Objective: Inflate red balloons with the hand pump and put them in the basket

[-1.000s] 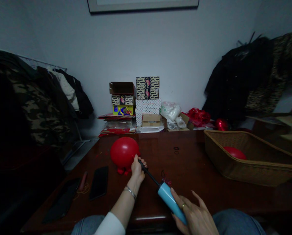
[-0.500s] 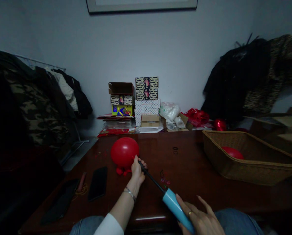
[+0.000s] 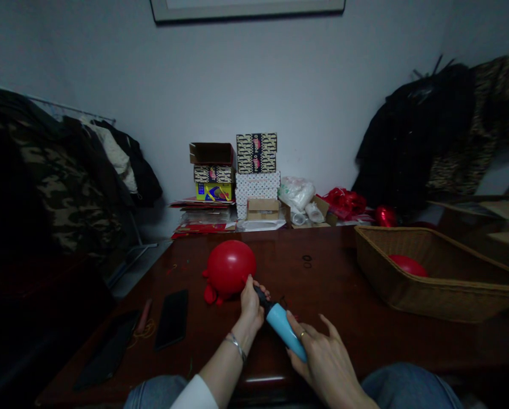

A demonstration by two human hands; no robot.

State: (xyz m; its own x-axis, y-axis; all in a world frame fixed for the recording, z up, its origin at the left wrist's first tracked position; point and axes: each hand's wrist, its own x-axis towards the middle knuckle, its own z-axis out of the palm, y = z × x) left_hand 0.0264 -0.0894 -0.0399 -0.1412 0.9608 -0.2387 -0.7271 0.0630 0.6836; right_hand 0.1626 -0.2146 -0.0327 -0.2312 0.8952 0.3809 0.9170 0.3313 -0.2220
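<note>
A round red balloon (image 3: 231, 266) rests low over the table, its neck against the black tip of a light-blue hand pump (image 3: 286, 331). My left hand (image 3: 253, 302) is closed around the balloon's neck and the pump's black front end, which its fingers partly hide. My right hand (image 3: 322, 352) grips the blue barrel from behind, with one finger lifted off it. The pump's black rod is no longer visible between the hands. Several small uninflated red balloons (image 3: 211, 293) lie beside and under the round one.
On the right stands a wicker basket (image 3: 401, 295) with a red balloon (image 3: 408, 264) inside. Two phone-like dark slabs (image 3: 171, 318) lie at the left, near rubber bands (image 3: 142, 332). Stacked boxes (image 3: 257, 187) and a plastic bag (image 3: 297, 194) line the back edge.
My right hand has pushed the blue barrel forward and left, so the black rod has slid in. My left hand and the balloon have shifted slightly right.
</note>
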